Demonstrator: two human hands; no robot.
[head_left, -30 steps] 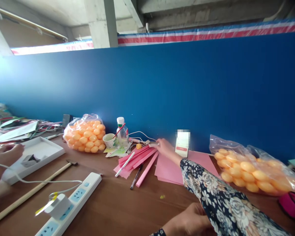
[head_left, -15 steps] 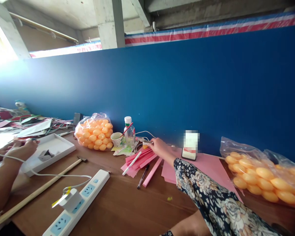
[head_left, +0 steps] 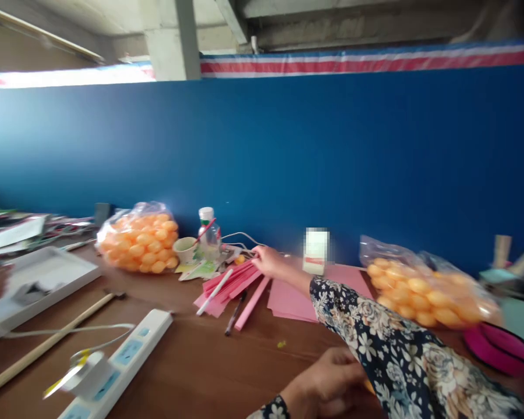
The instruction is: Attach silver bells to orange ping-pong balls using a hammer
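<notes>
My right hand (head_left: 268, 262), in a floral sleeve, reaches across to the far end of a fan of pink paper strips (head_left: 236, 279). Its fingers are pinched together there; what lies between them is too small to make out. Below that arm, near the front edge, my left hand (head_left: 327, 375) is curled, its fingertips partly hidden by the right sleeve. An orange ball (head_left: 369, 386) shows in part at those fingertips. A white stick (head_left: 215, 292) rests on the strips. Beside them lie a dark pen (head_left: 236, 314) and a rolled pink strip (head_left: 252, 302).
Bags of orange balls stand at left (head_left: 144, 241) and right (head_left: 419, 291). Pink sheets (head_left: 292, 297) lie beneath my right arm, near a phone (head_left: 317, 250). A paper cup (head_left: 186, 251), bottle (head_left: 209, 238), power strip (head_left: 131, 355), hammer (head_left: 48, 346) and white tray (head_left: 82, 273) occupy the left.
The view has swung right, showing a magenta round item at the right. My left hand has come into view near the front edge. My right hand stays by the strips' far end.
</notes>
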